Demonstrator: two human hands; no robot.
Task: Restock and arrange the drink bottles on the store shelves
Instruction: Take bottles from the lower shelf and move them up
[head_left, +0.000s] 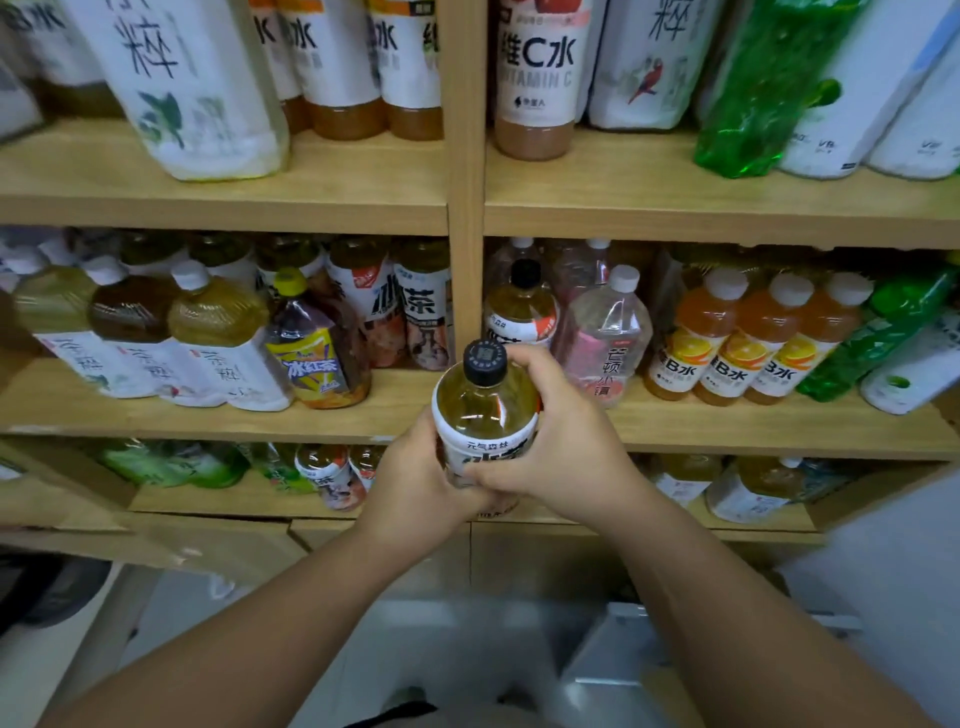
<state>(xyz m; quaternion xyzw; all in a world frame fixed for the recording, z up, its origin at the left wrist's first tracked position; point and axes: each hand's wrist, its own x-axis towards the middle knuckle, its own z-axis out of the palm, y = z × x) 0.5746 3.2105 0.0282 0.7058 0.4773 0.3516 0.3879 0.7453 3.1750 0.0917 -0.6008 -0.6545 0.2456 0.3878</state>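
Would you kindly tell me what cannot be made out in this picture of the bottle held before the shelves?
All in the head view:
The held bottle: its lower label and base are hidden by the left hand and right hand gripping it.
The top-shelf bottles: their caps are cut off by the upper edge.
The bottom-shelf bottles: their tops are hidden by the shelf board above, and their labels are blurred.

I'm looking at a shop: wooden shelves (208, 205) packed with rows of labelled drink bottles (724, 332), several per brand.
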